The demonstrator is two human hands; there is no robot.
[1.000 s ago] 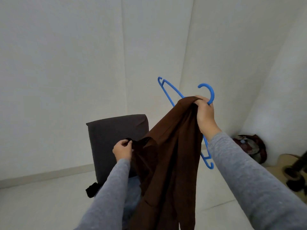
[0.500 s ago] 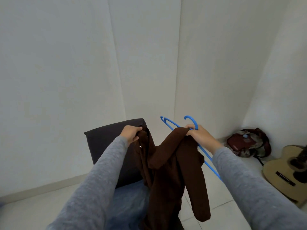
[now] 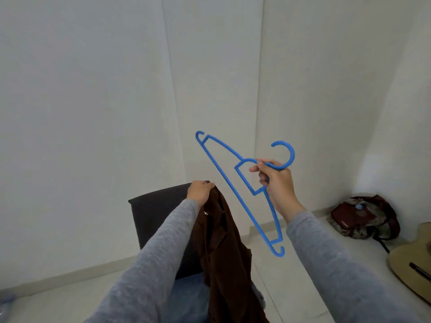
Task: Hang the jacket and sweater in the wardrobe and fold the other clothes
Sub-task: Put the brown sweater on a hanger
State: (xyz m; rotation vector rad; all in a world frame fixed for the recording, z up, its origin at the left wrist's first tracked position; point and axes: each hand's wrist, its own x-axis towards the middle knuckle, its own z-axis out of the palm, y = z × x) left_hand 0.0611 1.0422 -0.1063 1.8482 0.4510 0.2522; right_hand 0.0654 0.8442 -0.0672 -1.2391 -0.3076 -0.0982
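Looking down into a white-walled corner, past a dark chair back (image 3: 158, 210) low at centre-left, with blue denim cloth (image 3: 186, 299) on the seat. Grips the top of a brown jacket (image 3: 224, 257) with the left hand (image 3: 200, 191), fingers clenched round the bunched fabric just before the chair's upper edge; lets the rest hang over the seat, hiding part of the chair back. Holds a blue plastic hanger (image 3: 241, 202) up in the right hand (image 3: 277, 183), apart from the jacket, tilted with one tip high toward the left and the other low; pinches its neck below the hook with thumb and forefinger, remaining fingers curled at the shoulder bar. Farther right, on the floor by the wall: a red patterned bag (image 3: 359, 215), then an acoustic guitar (image 3: 412, 259) at the frame's edge.
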